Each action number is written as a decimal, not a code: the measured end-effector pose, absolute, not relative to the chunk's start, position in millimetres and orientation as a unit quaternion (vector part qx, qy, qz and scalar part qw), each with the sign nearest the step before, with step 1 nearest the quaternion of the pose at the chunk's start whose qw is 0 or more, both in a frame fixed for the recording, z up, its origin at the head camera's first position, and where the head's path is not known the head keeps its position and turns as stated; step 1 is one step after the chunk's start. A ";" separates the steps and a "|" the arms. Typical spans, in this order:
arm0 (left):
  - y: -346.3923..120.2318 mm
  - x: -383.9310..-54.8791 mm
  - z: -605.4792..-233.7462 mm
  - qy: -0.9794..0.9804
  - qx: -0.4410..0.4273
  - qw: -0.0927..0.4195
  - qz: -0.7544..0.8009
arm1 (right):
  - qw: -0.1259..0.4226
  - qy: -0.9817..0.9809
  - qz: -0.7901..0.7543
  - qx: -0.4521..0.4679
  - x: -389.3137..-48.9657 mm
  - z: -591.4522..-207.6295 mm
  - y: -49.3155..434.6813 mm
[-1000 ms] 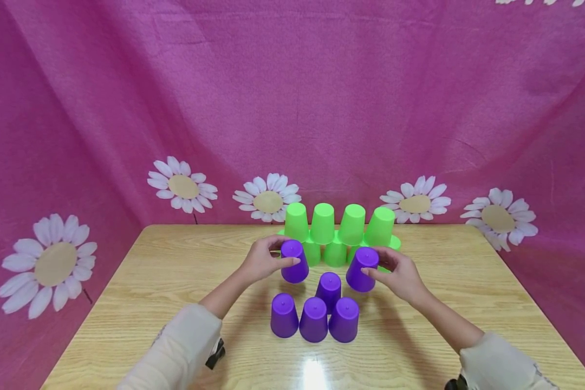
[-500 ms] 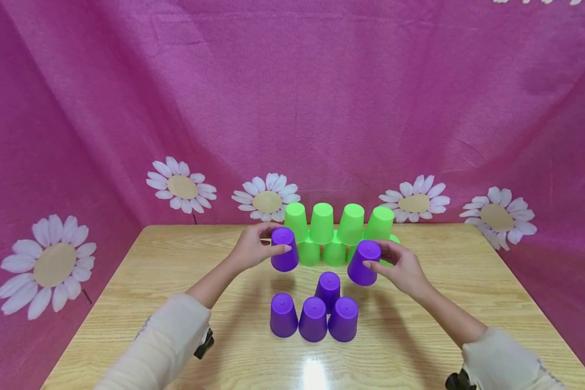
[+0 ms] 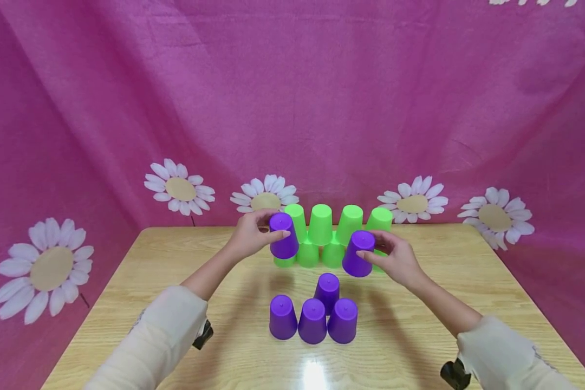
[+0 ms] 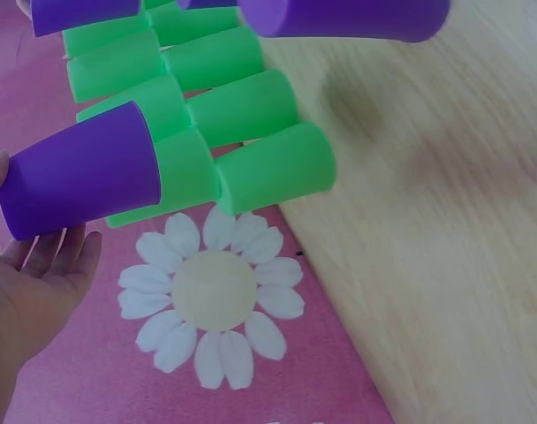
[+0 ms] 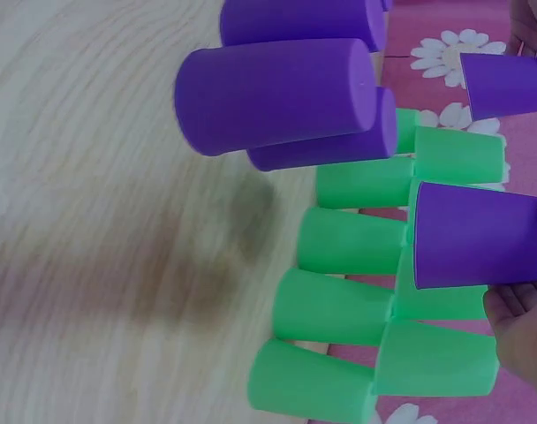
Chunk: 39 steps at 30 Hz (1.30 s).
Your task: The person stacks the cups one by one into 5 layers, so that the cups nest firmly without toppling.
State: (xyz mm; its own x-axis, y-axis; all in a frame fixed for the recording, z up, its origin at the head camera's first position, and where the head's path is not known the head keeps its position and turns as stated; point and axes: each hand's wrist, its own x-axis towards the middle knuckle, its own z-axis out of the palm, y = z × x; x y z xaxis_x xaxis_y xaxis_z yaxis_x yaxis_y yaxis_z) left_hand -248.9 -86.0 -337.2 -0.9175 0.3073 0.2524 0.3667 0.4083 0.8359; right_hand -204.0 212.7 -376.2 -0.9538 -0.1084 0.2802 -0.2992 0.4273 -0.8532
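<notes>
My left hand (image 3: 253,236) grips an upside-down purple cup (image 3: 283,238) by its sides, thumb on the near side, raised above the table. To the right, my right hand (image 3: 398,261) holds another upside-down purple cup (image 3: 358,255), also off the table and slightly tilted. Both held cups overlap the stacked green cups (image 3: 320,225) in the head view. In the left wrist view, the left hand's cup (image 4: 83,172) has fingers under it; the right hand's cup (image 5: 480,237) shows in the right wrist view. Below the hands, three purple cups (image 3: 312,322) stand in a row, with one purple cup (image 3: 327,290) behind.
The green cups form two levels at the table's far edge, an upper row resting on a lower row (image 3: 308,255). A pink cloth (image 3: 292,108) with white flowers hangs behind and beside the wooden table (image 3: 185,249). Dark wrist devices (image 3: 455,375) sit under the sleeves.
Both held cups have risen and moved away toward the green cups. The left one also shifted left, widening the gap between them. The standing purple cups and green stack stayed put.
</notes>
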 end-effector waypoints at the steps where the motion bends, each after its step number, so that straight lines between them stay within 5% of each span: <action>1: -85.5 -249.4 -335.6 -0.838 -0.199 0.029 -0.507 | 0.093 -0.840 0.520 0.121 -204.7 -374.5 211.8; 28: -65.6 -265.7 -302.8 -0.825 -0.142 0.042 -0.545 | 0.166 -0.821 0.533 0.121 -230.5 -330.5 198.4; 39: -53.2 -275.1 -298.8 -0.826 -0.130 0.086 -0.541 | 0.190 -0.820 0.531 0.104 -248.4 -321.8 193.4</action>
